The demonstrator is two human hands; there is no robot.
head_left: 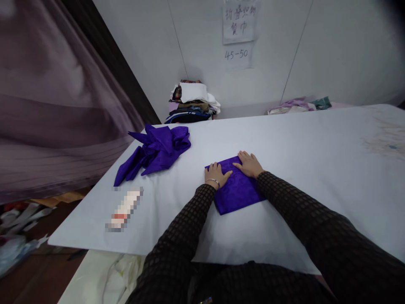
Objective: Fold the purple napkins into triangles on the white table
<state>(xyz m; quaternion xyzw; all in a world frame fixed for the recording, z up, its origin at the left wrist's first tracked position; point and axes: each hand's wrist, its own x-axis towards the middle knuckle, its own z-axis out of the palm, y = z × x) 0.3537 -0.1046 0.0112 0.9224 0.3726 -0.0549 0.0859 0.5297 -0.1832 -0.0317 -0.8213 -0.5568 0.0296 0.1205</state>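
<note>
A purple cloth napkin, folded into a rough rectangle, lies flat on the white-covered table in front of me. My left hand rests flat on its far left part, fingers spread, with a thin bracelet at the wrist. On the far right corner lies my right hand, palm down and fingers stretched out. Neither hand grips the fabric. Farther left sits a crumpled heap of purple cloth.
A pixelated strip lies on the table's left side. Folded clothes are stacked beyond the far edge, with more cloth to the right. A mauve curtain hangs at left. Handwritten paper signs are on the wall.
</note>
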